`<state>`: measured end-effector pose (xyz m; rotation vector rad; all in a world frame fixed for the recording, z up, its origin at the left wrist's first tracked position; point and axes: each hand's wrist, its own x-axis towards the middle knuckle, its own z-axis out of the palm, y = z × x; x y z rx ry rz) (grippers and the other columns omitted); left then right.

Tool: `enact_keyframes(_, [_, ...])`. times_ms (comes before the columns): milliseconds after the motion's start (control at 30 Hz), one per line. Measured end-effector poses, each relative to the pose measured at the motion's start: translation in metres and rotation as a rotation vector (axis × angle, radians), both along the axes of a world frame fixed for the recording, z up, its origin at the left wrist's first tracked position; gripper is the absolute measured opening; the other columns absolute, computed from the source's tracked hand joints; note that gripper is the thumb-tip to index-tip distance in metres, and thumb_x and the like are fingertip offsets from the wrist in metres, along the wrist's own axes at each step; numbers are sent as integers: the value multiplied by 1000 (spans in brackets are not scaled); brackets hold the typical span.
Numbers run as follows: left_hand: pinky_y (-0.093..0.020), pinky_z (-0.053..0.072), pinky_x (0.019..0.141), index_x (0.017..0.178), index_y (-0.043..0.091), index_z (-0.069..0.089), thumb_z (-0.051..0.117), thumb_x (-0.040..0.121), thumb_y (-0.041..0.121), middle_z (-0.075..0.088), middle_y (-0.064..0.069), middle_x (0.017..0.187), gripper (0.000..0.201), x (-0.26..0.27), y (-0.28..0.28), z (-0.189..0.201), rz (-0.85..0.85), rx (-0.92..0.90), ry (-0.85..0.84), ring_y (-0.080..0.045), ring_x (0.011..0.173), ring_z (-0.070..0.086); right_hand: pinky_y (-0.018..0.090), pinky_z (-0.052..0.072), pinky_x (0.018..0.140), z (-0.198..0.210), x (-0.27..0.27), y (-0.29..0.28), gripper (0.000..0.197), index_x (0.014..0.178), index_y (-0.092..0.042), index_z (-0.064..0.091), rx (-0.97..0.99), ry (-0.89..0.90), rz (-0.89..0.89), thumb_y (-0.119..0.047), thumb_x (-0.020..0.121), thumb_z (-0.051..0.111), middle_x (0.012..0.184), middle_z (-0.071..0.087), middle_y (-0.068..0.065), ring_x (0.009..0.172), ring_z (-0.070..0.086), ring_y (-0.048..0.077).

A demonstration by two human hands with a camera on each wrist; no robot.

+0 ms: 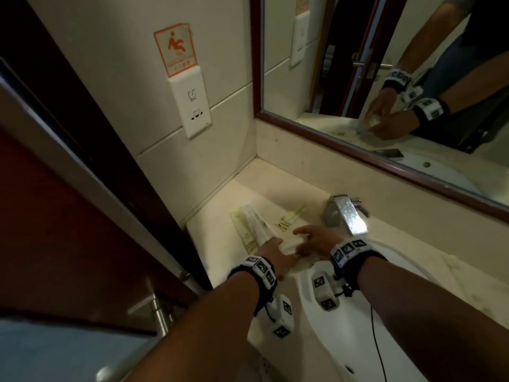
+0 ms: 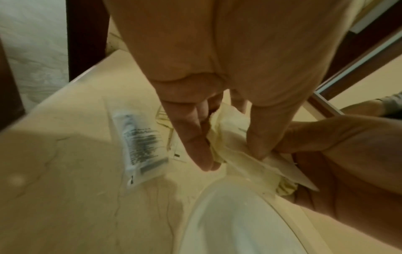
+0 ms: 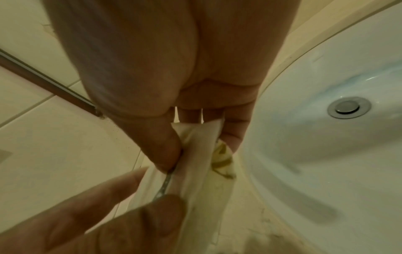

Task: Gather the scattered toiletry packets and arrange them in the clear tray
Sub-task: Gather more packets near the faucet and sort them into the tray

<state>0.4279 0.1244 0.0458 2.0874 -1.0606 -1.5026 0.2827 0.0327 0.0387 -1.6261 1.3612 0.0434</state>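
**Both hands take up a bundle of soft packets beside the sink**

The left hand [image 1: 271, 250] and the right hand [image 1: 314, 238] meet over the counter [image 1: 217, 224], just left of the sink [image 1: 358, 326]. Each pinches one end of the same bundle of packets [image 2: 237, 147]: in the wrist views the thumbs and fingers are curled around pale, crumpled wrappers.

The bundle looks very light, soft and thin, so I think it will bend and slide easily. It seems better to hold it across the middle with several fingers, not by one corner, or a single packet may slip out.

How many packets are in the bundle I cannot tell; it seems more than one. One printed white sachet [image 2: 141, 147] lies apart on the counter, near the left fingertips. Further back lie long flat packets [image 1: 250, 224], at least two. A clear tray I cannot make out with certainty in these views.
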Motion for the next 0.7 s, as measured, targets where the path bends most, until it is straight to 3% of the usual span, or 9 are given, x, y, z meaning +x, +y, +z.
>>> enact_keyframes(67, [-39, 63, 66, 148, 31, 34, 72, 83, 42, 48, -7, 140, 76, -2, 10, 4, -74, -33, 14, -24, 91, 64, 43, 57, 91, 3, -4, 15, 46, 114, -33, 67, 22, -59, -51, -12, 76, 81, 124, 63, 9, 105, 66, 25])
enact_keyframes(133, [-36, 62, 64, 149, 34, 30, 75, 82, 35, 45, -6, 142, 81, -6, 23, 11, -160, -51, 12, -23, 93, 63, 47, 58, 90, 10, -12, 33, 46, 115, -33, 67, 22, -80, -100, -9, 77, 77, 120, 66, 9, 102, 68, 26])
enact_keyframes(233, [-37, 62, 67, 151, 32, 27, 83, 73, 34, 48, -8, 140, 96, -19, 40, 20, -343, -60, -86, -27, 94, 66, 45, 60, 85, 21, -26, 60, 44, 119, -31, 67, 31, -75, -169, -11, 80, 72, 106, 74, 5, 91, 73, 23])
enact_keyframes(300, [-42, 61, 74, 149, 31, 28, 85, 64, 42, 51, -10, 135, 103, -30, 53, 24, -451, -96, -210, -32, 100, 66, 38, 62, 78, 31, -34, 78, 38, 116, -34, 69, -21, -28, -164, -15, 84, 69, 106, 72, 1, 89, 72, 20])
enact_keyframes(367, [-44, 57, 83, 144, 31, 34, 83, 59, 49, 55, -8, 128, 99, -40, 65, 26, -514, -136, -327, -32, 109, 62, 27, 58, 64, 41, -42, 97, 34, 118, -30, 69, -67, -1, -155, -16, 86, 67, 105, 68, -1, 85, 67, 16])
enact_keyframes(433, [-42, 51, 93, 141, 28, 37, 79, 65, 48, 54, -8, 127, 89, -47, 77, 31, -542, -171, -397, -29, 119, 55, 26, 54, 57, 49, -48, 116, 35, 120, -28, 67, -67, -16, -179, -22, 86, 71, 101, 68, -1, 81, 66, 15])
enact_keyframes(533, [-38, 47, 93, 139, 21, 43, 74, 74, 43, 52, -11, 128, 75, -52, 87, 29, -510, -203, -418, -28, 116, 54, 40, 60, 75, 60, -53, 137, 39, 119, -31, 64, -18, -52, -237, -25, 82, 75, 108, 67, 1, 94, 68, 22])
enact_keyframes(700, [-34, 57, 80, 123, 22, 57, 71, 58, 54, 64, -7, 115, 75, -65, 92, 27, -486, -241, -348, -23, 98, 66, 39, 62, 74, 72, -64, 156, 54, 123, -33, 59, 33, -62, -281, -15, 75, 77, 114, 59, -2, 97, 62, 19])
